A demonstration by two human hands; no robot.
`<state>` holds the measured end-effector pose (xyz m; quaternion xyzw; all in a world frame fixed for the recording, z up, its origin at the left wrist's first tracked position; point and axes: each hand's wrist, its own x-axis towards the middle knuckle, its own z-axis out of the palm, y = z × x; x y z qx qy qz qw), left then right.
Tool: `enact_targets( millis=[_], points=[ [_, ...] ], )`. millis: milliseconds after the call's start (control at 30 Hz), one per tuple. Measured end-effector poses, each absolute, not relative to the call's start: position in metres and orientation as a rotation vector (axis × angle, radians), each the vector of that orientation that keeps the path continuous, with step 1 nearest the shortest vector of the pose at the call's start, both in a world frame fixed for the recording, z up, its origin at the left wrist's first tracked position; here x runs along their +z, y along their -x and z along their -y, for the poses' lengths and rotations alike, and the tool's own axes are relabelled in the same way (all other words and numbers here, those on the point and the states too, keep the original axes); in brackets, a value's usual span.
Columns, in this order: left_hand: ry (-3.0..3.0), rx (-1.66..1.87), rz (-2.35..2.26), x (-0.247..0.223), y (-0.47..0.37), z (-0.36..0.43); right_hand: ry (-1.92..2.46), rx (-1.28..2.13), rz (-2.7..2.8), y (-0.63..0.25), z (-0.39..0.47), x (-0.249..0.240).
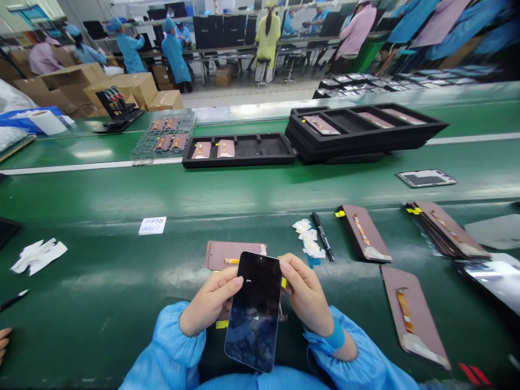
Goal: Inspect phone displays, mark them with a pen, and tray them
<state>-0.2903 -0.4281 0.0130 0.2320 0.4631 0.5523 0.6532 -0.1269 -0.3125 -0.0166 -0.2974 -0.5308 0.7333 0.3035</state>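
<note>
A dark, glossy phone screen (255, 319) is held up in front of my body, its top edge tilted away from me. My left hand (213, 300) grips its left edge, the thumb on the glass. On the upper right edge my right hand (306, 295) pinches the same screen, near a yellow tab. Behind it a pinkish panel (217, 253) with an orange flex strip lies on the green bench; more pieces with yellow tabs are partly hidden beneath the screen and hands.
Pink panels (414, 309) and stacks (365, 233) lie at right, beside a black marker (323, 236) and white scraps (309, 238). Beyond are black trays (239, 161), a label (152, 225) and a white glove (38, 255). Another person's fingers (4, 341) show at far left.
</note>
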Motion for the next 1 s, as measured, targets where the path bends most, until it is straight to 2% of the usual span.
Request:
enact_targets(
  millis=[333, 500, 600, 733, 867, 1000],
  points=[
    [-0.482, 1.188, -1.124, 0.009, 0.288, 0.432, 0.805, 2.034, 1.296, 0.129, 0.314, -0.016],
    [-0.476, 1.249, -1.137, 0.008, 0.288, 0.426, 0.808, 1.995, 1.528, 0.135, 0.314, -0.012],
    [-0.421, 1.245, -1.123, 0.018, 0.292, 0.420, 0.739, 2.007, 1.622, 0.140, 0.312, -0.007],
    [-0.393, 1.257, -1.196, 0.041, 0.308, 0.412, 0.695, 1.949, 1.440, 0.143, 0.300, -0.011],
    [-0.447, 1.427, -1.317, 0.059, 0.335, 0.396, 0.778, 1.859, 1.223, 0.140, 0.290, -0.018],
    [-0.423, 1.701, -1.332, 0.057, 0.371, 0.355, 0.854, 1.701, 1.407, 0.139, 0.286, -0.022]
  ],
)
